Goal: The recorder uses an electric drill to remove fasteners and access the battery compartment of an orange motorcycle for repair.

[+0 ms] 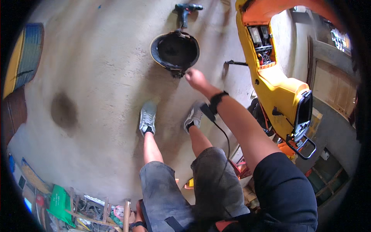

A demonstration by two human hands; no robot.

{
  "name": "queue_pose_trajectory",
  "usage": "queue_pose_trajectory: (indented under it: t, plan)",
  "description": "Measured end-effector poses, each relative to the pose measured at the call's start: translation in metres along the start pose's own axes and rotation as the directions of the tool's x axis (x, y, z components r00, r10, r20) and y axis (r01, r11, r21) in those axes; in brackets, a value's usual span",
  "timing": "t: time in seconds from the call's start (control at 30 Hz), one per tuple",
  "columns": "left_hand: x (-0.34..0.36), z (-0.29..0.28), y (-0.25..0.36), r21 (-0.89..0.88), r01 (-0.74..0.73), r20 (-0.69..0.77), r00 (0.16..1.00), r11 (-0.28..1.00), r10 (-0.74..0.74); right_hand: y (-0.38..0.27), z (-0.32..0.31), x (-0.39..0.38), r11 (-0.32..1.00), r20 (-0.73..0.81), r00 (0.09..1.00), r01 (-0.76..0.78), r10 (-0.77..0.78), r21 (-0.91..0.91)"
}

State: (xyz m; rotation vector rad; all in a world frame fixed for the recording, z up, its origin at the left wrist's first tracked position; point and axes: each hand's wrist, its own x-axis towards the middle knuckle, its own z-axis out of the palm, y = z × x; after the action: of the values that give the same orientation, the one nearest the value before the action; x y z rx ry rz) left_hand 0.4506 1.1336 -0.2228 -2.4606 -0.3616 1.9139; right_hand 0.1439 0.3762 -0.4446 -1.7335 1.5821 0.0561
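Observation:
My right hand [197, 78] reaches out with its fingers closed, just beside the near rim of a round black hollow thing [176, 48] with a pale edge, which looks like an upturned helmet. A dark strap-like piece [177, 72] sticks out at that rim, next to my fingertips; whether I grip it is hidden. Beyond the far rim a dark cordless drill [184, 14] lies on the floor. My left hand [139, 214] shows only in part at the lower edge, beside my thigh and near a wooden pole [126, 216]; its fingers are mostly hidden.
A yellow and orange machine [266, 83] with an open compartment of tools stands on the right. A thin black cable [228, 139] runs from my right wrist. Wooden scraps, a green bag [61, 204] and clutter lie at the lower left. My shoes [147, 118] stand on the concrete floor.

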Motion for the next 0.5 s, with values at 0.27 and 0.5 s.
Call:
queue_pose_trajectory:
  t: [0.27,0.5]
  plan:
    - [-0.040,-0.001,0.053,-0.195,-0.025,0.083,0.996,0.980,0.042,0.055,-0.113,-0.274,0.940,0.423,0.904,0.093,0.058,-0.328]
    - [-0.128,-0.079,0.122,-0.518,0.021,0.203,0.974,0.855,0.100,0.001,-0.323,-0.454,0.605,0.402,0.522,-0.789,0.752,-0.108]
